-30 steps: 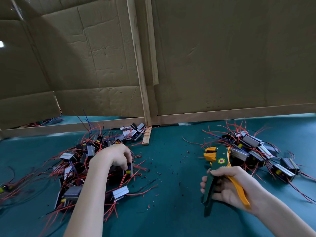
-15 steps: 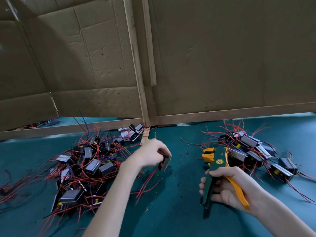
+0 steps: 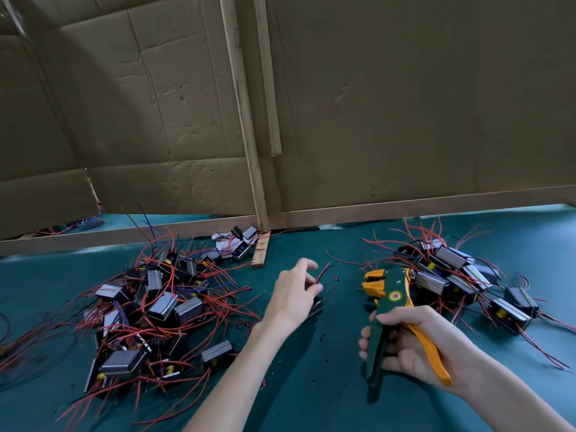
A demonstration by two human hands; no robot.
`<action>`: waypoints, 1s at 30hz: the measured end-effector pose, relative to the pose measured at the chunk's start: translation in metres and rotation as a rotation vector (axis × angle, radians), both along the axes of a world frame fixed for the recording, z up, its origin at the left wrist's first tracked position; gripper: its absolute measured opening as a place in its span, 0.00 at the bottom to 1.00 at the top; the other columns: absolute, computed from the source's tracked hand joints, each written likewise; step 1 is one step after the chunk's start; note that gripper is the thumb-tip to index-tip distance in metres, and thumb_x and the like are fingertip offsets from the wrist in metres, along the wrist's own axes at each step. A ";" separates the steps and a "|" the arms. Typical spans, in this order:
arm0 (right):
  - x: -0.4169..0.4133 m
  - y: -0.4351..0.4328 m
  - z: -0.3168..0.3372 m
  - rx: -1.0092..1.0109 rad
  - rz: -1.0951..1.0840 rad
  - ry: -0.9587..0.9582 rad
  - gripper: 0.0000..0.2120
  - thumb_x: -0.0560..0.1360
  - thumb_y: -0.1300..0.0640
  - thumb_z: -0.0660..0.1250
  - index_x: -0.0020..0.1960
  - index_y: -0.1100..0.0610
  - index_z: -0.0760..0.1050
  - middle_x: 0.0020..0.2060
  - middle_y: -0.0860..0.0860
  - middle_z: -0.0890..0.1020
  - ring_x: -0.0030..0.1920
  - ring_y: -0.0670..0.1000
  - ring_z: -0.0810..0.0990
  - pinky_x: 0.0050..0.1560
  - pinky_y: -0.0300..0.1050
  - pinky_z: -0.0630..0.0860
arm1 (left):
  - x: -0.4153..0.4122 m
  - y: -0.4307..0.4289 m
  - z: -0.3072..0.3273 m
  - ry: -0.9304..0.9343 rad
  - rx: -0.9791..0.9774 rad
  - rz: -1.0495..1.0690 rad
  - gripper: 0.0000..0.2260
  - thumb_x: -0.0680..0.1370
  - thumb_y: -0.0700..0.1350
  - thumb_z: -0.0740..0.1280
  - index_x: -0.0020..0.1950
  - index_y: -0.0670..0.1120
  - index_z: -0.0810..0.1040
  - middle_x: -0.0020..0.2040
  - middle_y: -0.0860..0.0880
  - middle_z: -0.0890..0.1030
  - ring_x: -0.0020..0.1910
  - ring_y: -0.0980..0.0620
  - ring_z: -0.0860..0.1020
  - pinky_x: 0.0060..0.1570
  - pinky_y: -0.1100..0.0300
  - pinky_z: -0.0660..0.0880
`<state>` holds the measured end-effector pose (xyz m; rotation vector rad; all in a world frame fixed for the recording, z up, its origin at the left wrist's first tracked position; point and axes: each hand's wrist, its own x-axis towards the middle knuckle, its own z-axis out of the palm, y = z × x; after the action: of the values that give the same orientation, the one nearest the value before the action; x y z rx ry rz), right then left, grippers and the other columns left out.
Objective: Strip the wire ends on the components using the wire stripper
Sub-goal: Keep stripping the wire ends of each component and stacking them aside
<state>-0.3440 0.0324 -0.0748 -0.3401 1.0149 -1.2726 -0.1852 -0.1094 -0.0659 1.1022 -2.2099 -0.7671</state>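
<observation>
My left hand holds a small black and silver component in the middle of the green table, mostly hidden under my palm. One of its red wires sticks up between my fingers. My right hand grips the green and orange wire stripper, whose orange jaws point away from me, a short gap to the right of the red wire. A pile of components with red wires lies at the left, and a smaller pile at the right behind the stripper.
Cardboard panels on a wooden frame wall off the back of the table. A loose wooden strip lies by the frame's post. Small bits of stripped insulation dot the green mat between my hands.
My left hand picked one component out of the left pile and carried it right, to the middle near the stripper's jaws. My right hand and the stripper have hardly moved.
</observation>
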 end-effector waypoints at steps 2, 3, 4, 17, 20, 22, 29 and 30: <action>0.000 0.000 0.000 -0.002 0.003 0.003 0.18 0.57 0.66 0.70 0.47 0.66 0.74 0.38 0.67 0.81 0.37 0.66 0.83 0.39 0.61 0.81 | -0.001 0.002 0.001 0.100 0.061 0.018 0.06 0.76 0.38 0.69 0.52 0.45 0.78 0.44 0.48 0.81 0.43 0.51 0.81 0.47 0.59 0.77; 0.000 0.000 0.000 -0.005 0.007 0.004 0.18 0.57 0.66 0.71 0.47 0.66 0.74 0.38 0.67 0.81 0.36 0.66 0.83 0.39 0.60 0.81 | -0.002 0.003 0.002 0.168 0.098 0.013 0.04 0.75 0.37 0.70 0.48 0.44 0.78 0.42 0.47 0.82 0.41 0.51 0.82 0.45 0.61 0.77; 0.001 0.000 0.001 -0.009 0.013 0.007 0.19 0.56 0.66 0.71 0.47 0.66 0.74 0.38 0.67 0.81 0.36 0.65 0.83 0.39 0.60 0.81 | -0.002 0.003 0.003 0.226 0.132 0.004 0.05 0.74 0.36 0.71 0.45 0.44 0.77 0.40 0.46 0.83 0.39 0.52 0.83 0.44 0.63 0.77; 0.011 0.012 0.017 -0.326 0.110 0.088 0.20 0.52 0.63 0.82 0.42 0.61 0.82 0.37 0.66 0.79 0.36 0.65 0.81 0.41 0.59 0.80 | 0.011 0.015 0.059 0.489 0.363 -0.255 0.05 0.76 0.39 0.70 0.43 0.47 0.84 0.37 0.48 0.84 0.33 0.52 0.75 0.36 0.64 0.73; 0.015 0.015 0.021 -0.378 0.098 0.146 0.20 0.56 0.64 0.78 0.46 0.65 0.76 0.35 0.68 0.77 0.35 0.66 0.79 0.40 0.60 0.80 | 0.011 0.023 0.071 0.458 0.410 -0.281 0.06 0.75 0.40 0.71 0.39 0.47 0.84 0.33 0.47 0.81 0.34 0.45 0.69 0.33 0.59 0.66; 0.018 0.016 0.023 -0.411 0.091 0.161 0.22 0.56 0.65 0.77 0.47 0.67 0.73 0.34 0.69 0.76 0.34 0.67 0.79 0.41 0.61 0.80 | 0.010 0.028 0.077 0.425 0.407 -0.296 0.05 0.74 0.41 0.72 0.38 0.47 0.84 0.30 0.50 0.79 0.32 0.47 0.65 0.30 0.62 0.64; 0.024 0.026 0.029 -0.459 0.133 0.213 0.24 0.52 0.61 0.86 0.43 0.63 0.79 0.34 0.69 0.76 0.35 0.65 0.78 0.42 0.63 0.80 | 0.011 0.035 0.087 0.391 0.407 -0.302 0.06 0.74 0.42 0.72 0.37 0.48 0.82 0.24 0.54 0.74 0.38 0.44 0.66 0.27 0.67 0.64; 0.025 0.026 0.030 -0.456 0.134 0.219 0.24 0.51 0.60 0.86 0.42 0.63 0.79 0.34 0.68 0.76 0.35 0.65 0.79 0.41 0.62 0.80 | 0.011 0.035 0.087 0.388 0.406 -0.304 0.07 0.74 0.41 0.72 0.36 0.48 0.82 0.25 0.55 0.74 0.37 0.44 0.66 0.27 0.67 0.65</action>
<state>-0.3193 0.0587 -0.0450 -0.8997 0.8587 -1.3574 -0.1740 -0.0739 0.0212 0.7106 -1.9504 -1.4764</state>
